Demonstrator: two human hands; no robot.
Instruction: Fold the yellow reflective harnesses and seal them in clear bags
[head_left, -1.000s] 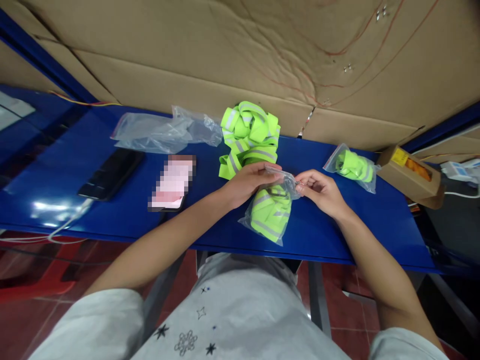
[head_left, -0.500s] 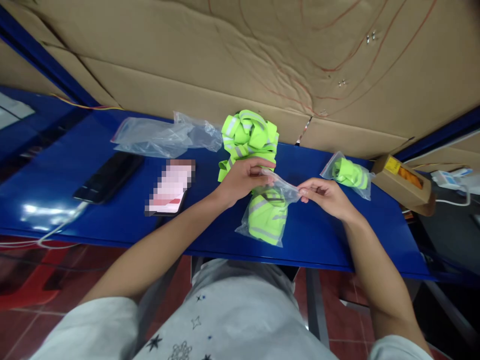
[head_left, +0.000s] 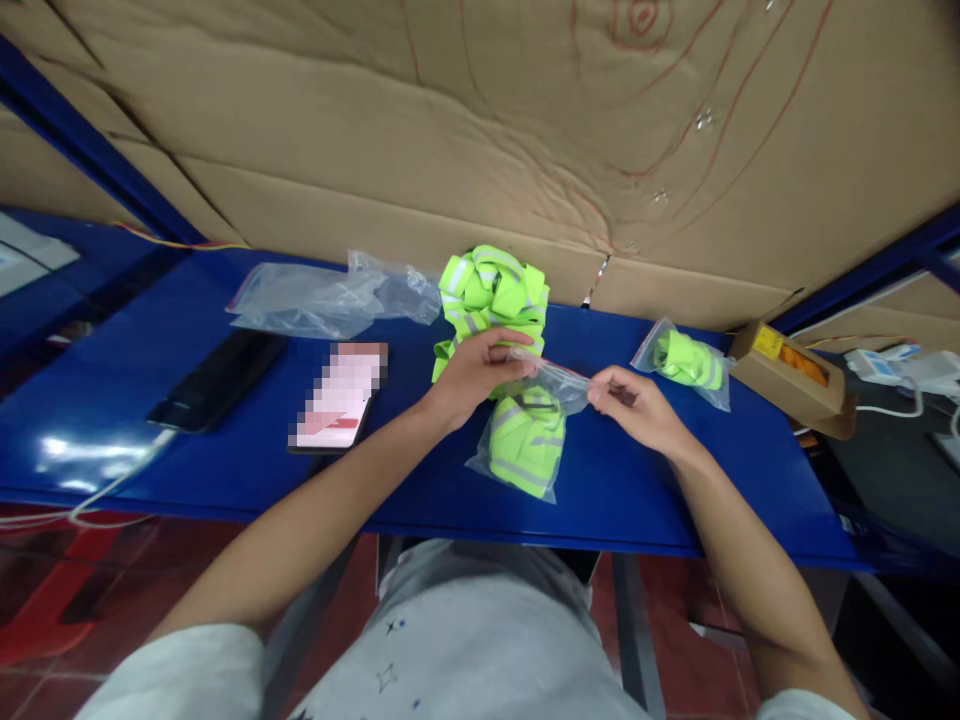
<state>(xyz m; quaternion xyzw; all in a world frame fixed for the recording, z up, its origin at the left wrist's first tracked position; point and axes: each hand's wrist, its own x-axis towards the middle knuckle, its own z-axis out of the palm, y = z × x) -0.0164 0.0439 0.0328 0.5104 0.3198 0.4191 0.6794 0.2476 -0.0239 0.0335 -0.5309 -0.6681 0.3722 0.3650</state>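
Observation:
A clear zip bag with a red-lined top edge lies near the table's front, a folded neon-yellow reflective strap inside it. My left hand pinches the left part of the bag's top edge. On the right end of that edge, my right hand has its thumb and fingers closed. Behind my left hand sits a heap of loose neon-yellow straps with silver bands. Another bagged strap rests to the right, beyond my right hand.
Clear plastic bags lie at the back left of the blue table. Nearer are a lit phone and a black device with a white cable. An open cardboard box stands at the right. A cardboard panel rises behind.
The camera view has shifted, so the table appears slightly lower in the picture. Both hands keep their hold on the bag's top edge.

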